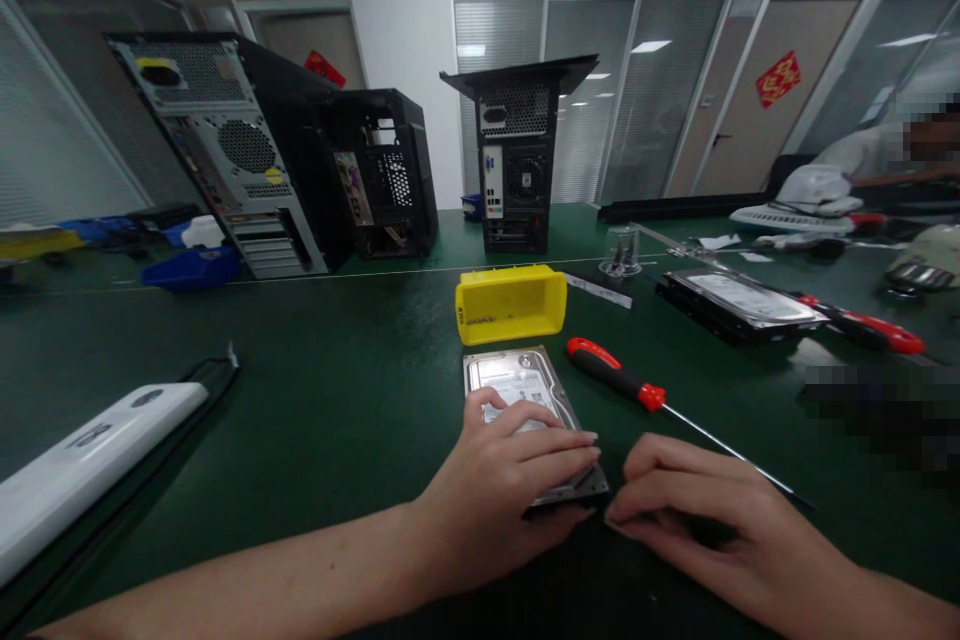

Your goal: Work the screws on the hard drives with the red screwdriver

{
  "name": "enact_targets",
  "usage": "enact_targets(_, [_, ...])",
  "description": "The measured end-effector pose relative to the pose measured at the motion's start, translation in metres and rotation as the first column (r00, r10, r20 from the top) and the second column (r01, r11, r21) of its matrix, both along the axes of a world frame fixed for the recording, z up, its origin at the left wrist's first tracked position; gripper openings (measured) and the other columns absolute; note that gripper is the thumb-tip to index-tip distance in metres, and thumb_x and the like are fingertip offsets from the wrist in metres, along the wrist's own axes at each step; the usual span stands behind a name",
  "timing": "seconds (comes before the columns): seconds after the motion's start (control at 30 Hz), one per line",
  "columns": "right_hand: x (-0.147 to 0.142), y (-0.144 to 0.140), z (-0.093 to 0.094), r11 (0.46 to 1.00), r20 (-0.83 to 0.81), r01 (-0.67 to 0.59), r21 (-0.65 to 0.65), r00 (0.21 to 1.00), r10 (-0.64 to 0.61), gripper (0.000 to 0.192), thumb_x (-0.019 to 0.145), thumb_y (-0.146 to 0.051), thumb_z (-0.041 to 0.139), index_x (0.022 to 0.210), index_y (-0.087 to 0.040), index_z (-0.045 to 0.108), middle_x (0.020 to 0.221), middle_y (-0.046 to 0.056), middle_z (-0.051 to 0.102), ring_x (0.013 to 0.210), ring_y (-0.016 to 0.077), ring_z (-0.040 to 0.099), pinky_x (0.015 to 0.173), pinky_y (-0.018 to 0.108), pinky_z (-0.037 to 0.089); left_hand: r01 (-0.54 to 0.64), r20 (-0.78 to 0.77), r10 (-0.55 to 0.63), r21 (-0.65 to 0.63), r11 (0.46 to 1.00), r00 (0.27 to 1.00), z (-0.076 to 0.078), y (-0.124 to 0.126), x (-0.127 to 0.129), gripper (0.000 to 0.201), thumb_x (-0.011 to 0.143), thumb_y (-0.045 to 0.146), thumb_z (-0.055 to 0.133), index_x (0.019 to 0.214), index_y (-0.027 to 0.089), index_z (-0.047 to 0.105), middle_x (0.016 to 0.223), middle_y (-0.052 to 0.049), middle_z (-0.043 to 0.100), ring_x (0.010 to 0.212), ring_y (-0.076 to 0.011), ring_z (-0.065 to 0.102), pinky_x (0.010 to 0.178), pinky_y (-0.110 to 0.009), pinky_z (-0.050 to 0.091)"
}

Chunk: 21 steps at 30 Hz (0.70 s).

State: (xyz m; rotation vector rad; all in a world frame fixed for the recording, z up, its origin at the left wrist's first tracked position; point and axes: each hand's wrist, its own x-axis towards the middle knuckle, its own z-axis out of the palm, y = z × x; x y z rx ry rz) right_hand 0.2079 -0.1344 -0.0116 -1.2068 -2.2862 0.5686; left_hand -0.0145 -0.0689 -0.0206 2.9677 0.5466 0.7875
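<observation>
While the left hand lies flat on the hard drive on the green bench, fingers spread and pressing, the right hand curls loosely at its near corner, clasping nothing. Dense, rigid, probably shock-sensitive: best held by the side edges. A red screwdriver lies just right.
</observation>
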Motion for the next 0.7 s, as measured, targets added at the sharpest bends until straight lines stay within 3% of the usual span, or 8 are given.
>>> enact_targets(0.13, [0.014,-0.014,0.002,0.99,0.061,-0.07,-0.124,0.995,0.078,0.019,0.082,-0.029,0.061,0.099,-0.029,0.069,0.082,0.003,0.063,0.063,0.0101,0.06,0.054,0.018,0.049,0.005,-0.009,-0.005,-0.01,1.0,1.0,0.0,0.0,-0.001,0.032,0.091,0.036,0.047,0.12,0.025,0.054,0.12,-0.002,0.062,0.105,-0.0203,0.055,0.087,-0.039,0.026])
enact_targets(0.23, [0.016,-0.018,0.004,0.979,0.083,-0.114,-0.17,0.988,0.129,0.028,0.081,-0.031,0.062,0.108,-0.032,0.068,0.087,0.005,0.065,0.075,0.0136,0.065,0.065,0.019,0.053,0.02,-0.008,-0.02,-0.016,1.0,1.0,-0.001,0.0,-0.001,0.032,0.091,0.035,0.046,0.121,0.025,0.053,0.122,-0.001,0.061,0.107,-0.0204,0.054,0.088,-0.04,0.026])
enact_targets(0.5, [0.002,-0.014,0.008,0.988,0.128,-0.037,-0.149,0.99,0.057,0.03,0.086,-0.027,0.053,0.112,-0.034,0.066,0.089,0.005,0.064,0.076,0.0147,0.064,0.066,0.021,0.053,0.015,-0.002,-0.015,0.023,1.0,1.0,-0.003,-0.001,0.001,0.03,0.091,0.032,0.048,0.12,0.027,0.056,0.117,-0.002,0.064,0.104,-0.02,0.056,0.091,-0.04,0.028])
enact_targets(0.7, [0.01,-0.016,0.013,0.954,0.185,0.01,-0.301,0.982,0.048,0.025,0.089,-0.035,0.048,0.106,-0.033,0.067,0.096,0.003,0.06,0.086,0.0144,0.062,0.074,0.022,0.05,0.029,-0.013,-0.028,0.055,0.998,1.0,0.001,-0.001,0.001,0.027,0.092,0.03,0.047,0.118,0.028,0.057,0.121,0.0,0.062,0.105,-0.0184,0.055,0.087,-0.038,0.029])
